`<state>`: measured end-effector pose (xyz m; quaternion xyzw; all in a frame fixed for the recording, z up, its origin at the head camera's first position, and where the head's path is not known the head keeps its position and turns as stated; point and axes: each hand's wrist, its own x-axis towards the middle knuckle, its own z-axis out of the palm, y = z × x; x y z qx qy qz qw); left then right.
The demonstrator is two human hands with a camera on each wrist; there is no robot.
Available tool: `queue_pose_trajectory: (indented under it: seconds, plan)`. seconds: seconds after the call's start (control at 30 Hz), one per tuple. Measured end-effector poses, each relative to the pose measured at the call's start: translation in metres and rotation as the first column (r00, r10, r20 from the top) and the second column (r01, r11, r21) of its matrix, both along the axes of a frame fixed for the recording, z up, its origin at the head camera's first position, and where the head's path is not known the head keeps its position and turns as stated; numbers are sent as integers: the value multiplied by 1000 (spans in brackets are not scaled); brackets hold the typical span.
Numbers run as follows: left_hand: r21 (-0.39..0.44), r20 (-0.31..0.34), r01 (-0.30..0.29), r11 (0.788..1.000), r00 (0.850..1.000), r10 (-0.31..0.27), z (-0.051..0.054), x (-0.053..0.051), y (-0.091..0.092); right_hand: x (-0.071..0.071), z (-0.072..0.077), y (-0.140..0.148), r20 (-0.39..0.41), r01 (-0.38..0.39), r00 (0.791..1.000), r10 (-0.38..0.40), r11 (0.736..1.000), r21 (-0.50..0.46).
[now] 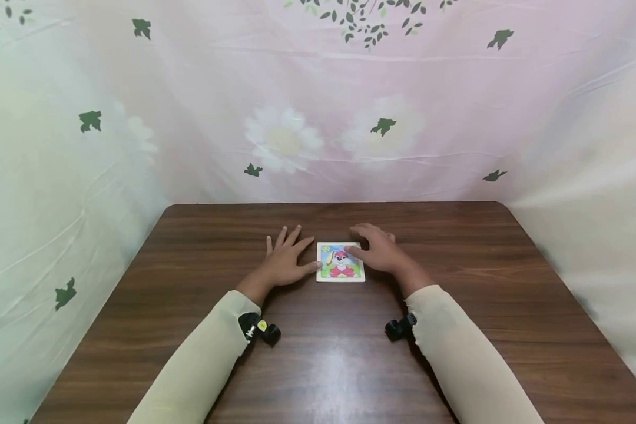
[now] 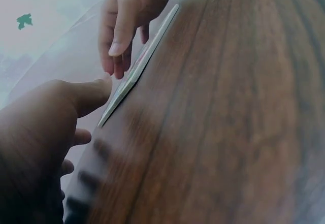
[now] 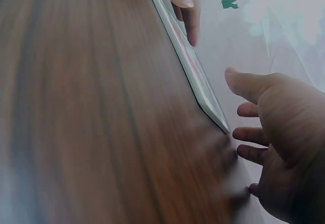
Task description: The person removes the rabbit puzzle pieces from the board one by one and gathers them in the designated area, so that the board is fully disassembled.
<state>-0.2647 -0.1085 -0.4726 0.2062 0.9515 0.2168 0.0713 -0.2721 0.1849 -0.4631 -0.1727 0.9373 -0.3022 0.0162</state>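
A square picture card or board (image 1: 341,272) with a white border and a pink-and-white cartoon dog lies flat on the brown table. At its left edge is my left hand (image 1: 285,263), fingers spread, thumb tip at the border. My right hand (image 1: 380,250) is at the card's upper right, its thumb over the picture's corner. In the left wrist view the card (image 2: 139,66) shows edge-on beside the left hand (image 2: 40,132). The right wrist view has the right hand (image 3: 289,137) with fingers apart near the card's end (image 3: 203,94); whether the thumbs touch it, I cannot tell.
The wooden table (image 1: 328,353) reaches back to a pale curtain (image 1: 328,76) printed with flowers, leaves and green birds. More of the curtain hangs along the left and right sides. Small black devices are strapped at both wrists.
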Motion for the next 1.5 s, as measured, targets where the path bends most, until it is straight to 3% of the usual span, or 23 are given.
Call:
queue_pose_trajectory:
  seconds: [0.2,0.4,0.97,1.2,1.5]
  plan:
    - [-64,21,17,998,1000,-16,-2,2,-2,-5,-6,-16,2,-41,999,42,997,-58]
    - [-61,26,33,998,999,-31,-4,3,-2,-6,-8,-30,-10,-80,997,79,993,-85]
    - [-115,28,71,991,997,-68,0,3,-5,-5,-2,-43,64,-115,991,114,993,15]
    - [-114,44,78,990,996,-73,-3,-1,-5,-4,-2,-43,69,-125,990,123,992,30]
    - [-126,26,88,988,996,-86,1,4,-4,-3,-2,-43,61,-133,990,130,990,55]
